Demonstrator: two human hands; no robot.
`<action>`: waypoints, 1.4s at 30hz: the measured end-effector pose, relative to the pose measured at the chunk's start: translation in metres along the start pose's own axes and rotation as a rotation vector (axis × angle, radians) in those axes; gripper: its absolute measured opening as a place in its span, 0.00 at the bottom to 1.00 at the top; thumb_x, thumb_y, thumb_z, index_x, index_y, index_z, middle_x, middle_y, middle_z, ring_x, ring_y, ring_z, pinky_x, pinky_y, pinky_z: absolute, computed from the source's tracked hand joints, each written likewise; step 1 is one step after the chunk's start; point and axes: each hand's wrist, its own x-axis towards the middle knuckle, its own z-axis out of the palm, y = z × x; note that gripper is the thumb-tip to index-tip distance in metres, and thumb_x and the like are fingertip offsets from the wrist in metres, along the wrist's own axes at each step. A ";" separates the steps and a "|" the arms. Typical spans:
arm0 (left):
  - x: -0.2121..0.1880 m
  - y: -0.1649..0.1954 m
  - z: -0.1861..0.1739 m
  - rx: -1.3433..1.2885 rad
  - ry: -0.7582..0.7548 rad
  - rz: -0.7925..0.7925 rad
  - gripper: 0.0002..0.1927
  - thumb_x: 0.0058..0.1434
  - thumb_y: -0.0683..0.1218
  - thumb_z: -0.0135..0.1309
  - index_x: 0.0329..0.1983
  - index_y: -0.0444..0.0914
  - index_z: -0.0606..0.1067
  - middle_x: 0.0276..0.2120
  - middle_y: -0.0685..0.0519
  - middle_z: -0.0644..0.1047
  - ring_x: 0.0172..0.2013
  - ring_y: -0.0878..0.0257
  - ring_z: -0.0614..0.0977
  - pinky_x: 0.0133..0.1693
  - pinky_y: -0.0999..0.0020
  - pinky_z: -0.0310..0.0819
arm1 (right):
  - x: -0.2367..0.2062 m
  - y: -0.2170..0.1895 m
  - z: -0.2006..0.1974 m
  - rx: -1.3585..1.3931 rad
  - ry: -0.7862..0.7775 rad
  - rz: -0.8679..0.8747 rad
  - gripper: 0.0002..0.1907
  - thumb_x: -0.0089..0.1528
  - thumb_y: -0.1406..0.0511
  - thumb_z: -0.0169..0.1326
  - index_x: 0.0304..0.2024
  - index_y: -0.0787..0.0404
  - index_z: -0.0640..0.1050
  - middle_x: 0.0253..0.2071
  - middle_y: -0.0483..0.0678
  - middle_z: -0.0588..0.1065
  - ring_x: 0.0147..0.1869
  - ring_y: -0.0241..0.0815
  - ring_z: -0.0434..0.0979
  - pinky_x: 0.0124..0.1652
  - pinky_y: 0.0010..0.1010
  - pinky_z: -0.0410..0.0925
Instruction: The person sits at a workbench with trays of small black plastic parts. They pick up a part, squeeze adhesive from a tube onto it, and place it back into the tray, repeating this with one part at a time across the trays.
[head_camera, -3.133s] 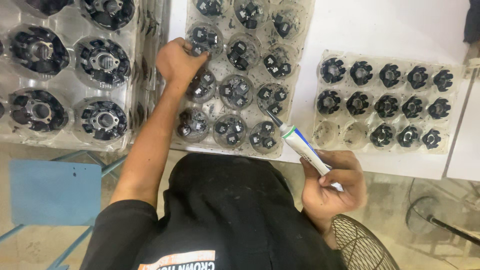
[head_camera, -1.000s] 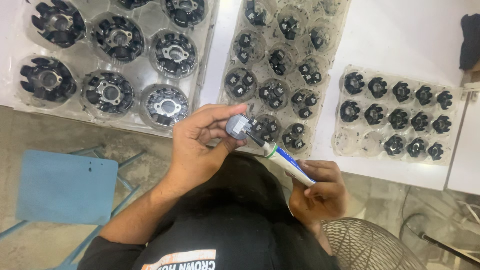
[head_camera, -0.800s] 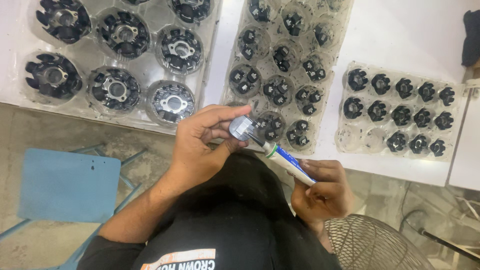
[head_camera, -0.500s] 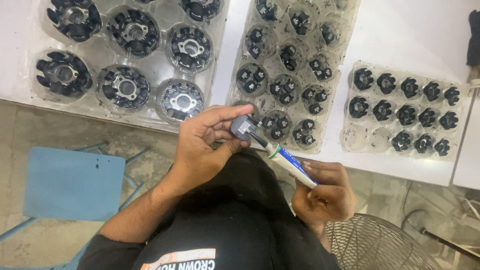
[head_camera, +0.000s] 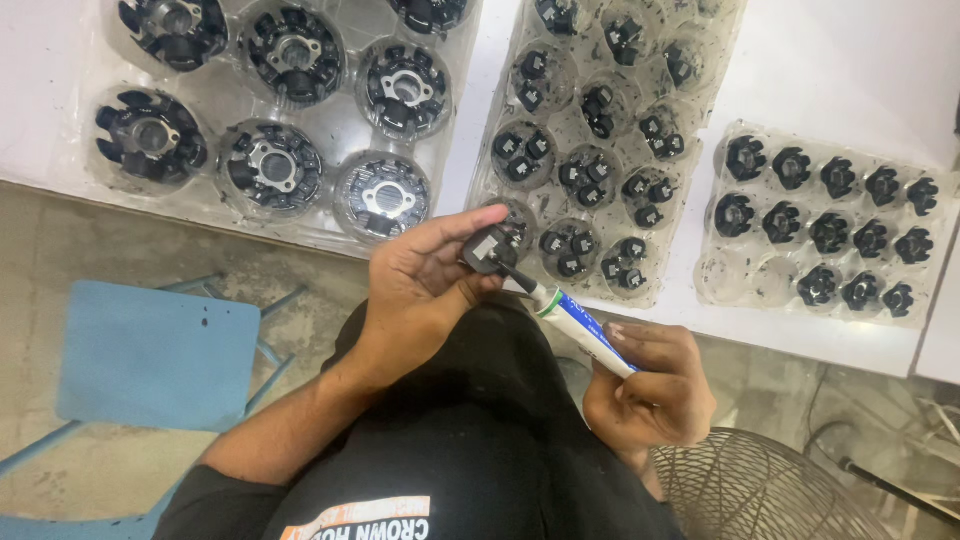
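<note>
My left hand (head_camera: 415, 290) pinches a small black plastic part (head_camera: 488, 250) between thumb and fingers, just in front of the table edge. My right hand (head_camera: 650, 385) grips a blue and white tube (head_camera: 580, 328) with a green collar. The tube's thin black nozzle touches the black part. Right behind the part lies a clear tray (head_camera: 690, 25) with several small black parts in round pockets.
A clear tray of larger round black and metal parts (head_camera: 215, 100) lies at the left on the white table (head_camera: 850, 60). A smaller tray of black parts (head_camera: 725, 285) lies at the right. A blue stool (head_camera: 155, 355) stands lower left, a wire fan guard (head_camera: 760, 490) lower right.
Three seconds ago my left hand reached into the middle tray; it has since drawn back holding a black part, and the tube's nozzle has met it. Both stay nearly still over the last second.
</note>
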 end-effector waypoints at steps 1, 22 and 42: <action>0.000 -0.004 0.000 -0.047 0.002 0.007 0.26 0.67 0.27 0.54 0.68 0.29 0.70 0.55 0.49 0.78 0.53 0.65 0.80 0.56 0.71 0.79 | 0.001 -0.001 0.001 -0.005 -0.003 0.006 0.21 0.53 0.82 0.61 0.27 0.60 0.62 0.35 0.59 0.76 0.42 0.51 0.82 0.39 0.34 0.76; -0.014 -0.023 -0.017 -0.219 -0.117 -0.137 0.23 0.72 0.45 0.57 0.67 0.33 0.71 0.64 0.46 0.76 0.46 0.61 0.82 0.51 0.63 0.81 | 0.000 -0.007 0.013 -0.027 0.071 0.050 0.24 0.56 0.84 0.62 0.28 0.59 0.61 0.36 0.56 0.75 0.43 0.50 0.81 0.40 0.33 0.75; 0.002 -0.026 -0.006 -0.461 -0.089 -0.315 0.25 0.68 0.49 0.59 0.63 0.31 0.73 0.44 0.49 0.78 0.38 0.63 0.80 0.45 0.64 0.80 | 0.000 -0.004 -0.005 -0.098 0.035 0.202 0.23 0.57 0.81 0.64 0.28 0.60 0.63 0.36 0.53 0.77 0.38 0.42 0.78 0.36 0.27 0.71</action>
